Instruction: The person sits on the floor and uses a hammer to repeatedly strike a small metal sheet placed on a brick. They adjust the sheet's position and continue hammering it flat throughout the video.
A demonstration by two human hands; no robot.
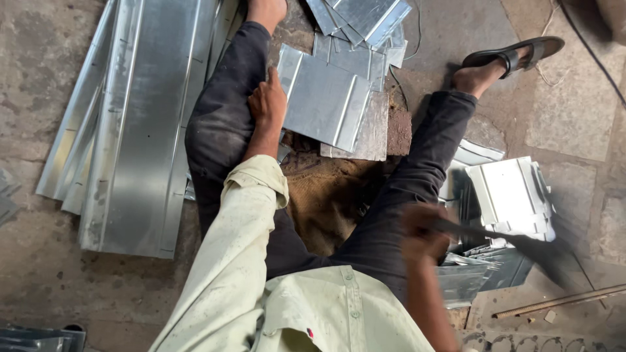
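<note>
I sit on the floor with my legs spread. My left hand (pixel 267 104) grips the left edge of a small ribbed metal sheet (pixel 323 101) lying between my legs on a pile of similar sheets. My right hand (pixel 420 231) is blurred with motion and is shut on the handle of a dark tool (pixel 521 244), a hammer or mallet, whose blurred head hangs over a stack of bent metal pieces (pixel 512 195) beside my right leg.
Long ribbed metal sheets (pixel 130 124) lie on the concrete floor at the left. More small sheets (pixel 362 19) are piled at the top. A brown sack (pixel 326 195) lies under my legs. A thin rod (pixel 561 301) rests at the lower right.
</note>
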